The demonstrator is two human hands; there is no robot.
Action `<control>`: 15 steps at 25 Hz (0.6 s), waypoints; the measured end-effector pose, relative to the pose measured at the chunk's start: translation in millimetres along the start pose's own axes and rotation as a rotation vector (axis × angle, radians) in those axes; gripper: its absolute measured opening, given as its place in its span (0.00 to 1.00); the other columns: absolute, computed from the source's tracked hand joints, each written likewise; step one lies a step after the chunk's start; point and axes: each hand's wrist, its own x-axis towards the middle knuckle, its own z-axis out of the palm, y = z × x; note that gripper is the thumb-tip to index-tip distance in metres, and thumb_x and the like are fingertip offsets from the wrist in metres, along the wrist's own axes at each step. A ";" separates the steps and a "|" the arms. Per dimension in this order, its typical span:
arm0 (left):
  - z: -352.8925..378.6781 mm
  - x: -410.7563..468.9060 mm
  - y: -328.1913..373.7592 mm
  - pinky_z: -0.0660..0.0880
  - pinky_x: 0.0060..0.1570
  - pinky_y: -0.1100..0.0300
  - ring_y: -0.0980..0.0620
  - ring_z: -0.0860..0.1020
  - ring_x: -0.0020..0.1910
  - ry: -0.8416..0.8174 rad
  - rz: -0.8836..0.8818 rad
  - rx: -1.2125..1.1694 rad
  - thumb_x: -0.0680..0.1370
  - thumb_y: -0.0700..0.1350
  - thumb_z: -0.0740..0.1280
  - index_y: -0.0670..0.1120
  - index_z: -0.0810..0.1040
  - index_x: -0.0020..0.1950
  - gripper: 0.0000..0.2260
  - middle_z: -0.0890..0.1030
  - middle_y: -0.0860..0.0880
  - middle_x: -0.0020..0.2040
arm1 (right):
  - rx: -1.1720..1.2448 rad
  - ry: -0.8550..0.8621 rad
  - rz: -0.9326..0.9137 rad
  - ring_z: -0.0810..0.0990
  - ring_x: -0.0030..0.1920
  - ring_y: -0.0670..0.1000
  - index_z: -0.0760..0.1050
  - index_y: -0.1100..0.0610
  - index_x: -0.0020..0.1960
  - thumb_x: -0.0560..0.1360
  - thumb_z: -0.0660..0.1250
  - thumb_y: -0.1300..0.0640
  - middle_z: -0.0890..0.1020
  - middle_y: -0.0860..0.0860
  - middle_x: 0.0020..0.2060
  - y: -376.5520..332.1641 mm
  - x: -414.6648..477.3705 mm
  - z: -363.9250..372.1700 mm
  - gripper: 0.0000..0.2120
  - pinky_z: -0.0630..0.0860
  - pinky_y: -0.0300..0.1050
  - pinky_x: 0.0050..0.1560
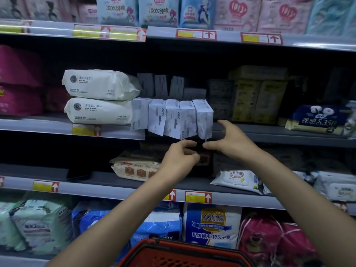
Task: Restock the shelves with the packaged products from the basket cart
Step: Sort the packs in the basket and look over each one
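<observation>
A row of several small white wipe packs (173, 118) stands upright at the front edge of the middle shelf (269, 134), some hanging over the edge. My left hand (180, 156) is just below the row with its fingers loosely curled and nothing in it. My right hand (229, 139) is spread open beside and under the rightmost pack (204, 118), fingertips near its lower corner; contact is unclear. The red basket (185, 254) shows its rim at the bottom of the view.
Two large white wipe packs (100, 97) are stacked left of the row. Dark boxes stand behind it. A blue tissue pack (316, 120) lies to the right. The lower shelf (115, 187) holds flat wipe packs (134, 168). Packaged goods fill the top and bottom shelves.
</observation>
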 end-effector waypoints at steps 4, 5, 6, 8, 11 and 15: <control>-7.8 -11.0 -12.4 0.78 0.49 0.61 0.54 0.82 0.54 -0.042 0.025 0.083 0.78 0.45 0.74 0.52 0.75 0.73 0.23 0.83 0.51 0.57 | -0.058 -0.025 0.053 0.73 0.72 0.56 0.57 0.49 0.83 0.71 0.81 0.50 0.71 0.55 0.75 10.3 -34.7 -11.4 0.48 0.74 0.49 0.64; -8.5 -14.8 -17.5 0.79 0.51 0.60 0.55 0.82 0.55 -0.059 0.033 0.113 0.78 0.46 0.74 0.53 0.74 0.74 0.25 0.82 0.51 0.58 | -0.062 -0.050 0.061 0.73 0.71 0.55 0.57 0.49 0.82 0.71 0.80 0.50 0.72 0.55 0.74 16.5 -43.2 -11.3 0.47 0.73 0.47 0.61; -8.7 -19.2 -23.7 0.79 0.54 0.59 0.55 0.81 0.56 -0.083 0.040 0.148 0.78 0.47 0.74 0.53 0.73 0.76 0.26 0.81 0.51 0.60 | -0.073 -0.079 0.066 0.74 0.70 0.54 0.57 0.49 0.82 0.72 0.80 0.50 0.73 0.55 0.73 22.9 -52.6 -9.6 0.47 0.71 0.45 0.59; -6.3 -27.0 -39.5 0.78 0.59 0.57 0.54 0.79 0.61 -0.159 0.046 0.242 0.78 0.49 0.74 0.54 0.68 0.79 0.31 0.78 0.50 0.66 | -0.100 -0.158 0.083 0.74 0.70 0.53 0.57 0.49 0.83 0.72 0.79 0.50 0.74 0.53 0.72 40.7 -69.8 -1.6 0.46 0.69 0.42 0.57; -1.3 -40.4 -73.1 0.75 0.67 0.52 0.50 0.72 0.73 -0.295 0.006 0.346 0.78 0.50 0.75 0.56 0.62 0.82 0.36 0.72 0.49 0.75 | -0.131 -0.290 0.120 0.74 0.71 0.54 0.54 0.47 0.83 0.74 0.78 0.48 0.70 0.54 0.75 75.6 -93.3 18.1 0.46 0.71 0.41 0.57; 8.3 -65.6 -130.7 0.70 0.70 0.57 0.51 0.68 0.77 -0.461 -0.052 0.468 0.78 0.51 0.75 0.55 0.59 0.84 0.38 0.67 0.52 0.79 | -0.211 -0.445 0.143 0.75 0.70 0.53 0.57 0.49 0.82 0.73 0.79 0.47 0.71 0.52 0.76 127.3 -119.8 59.9 0.45 0.70 0.39 0.56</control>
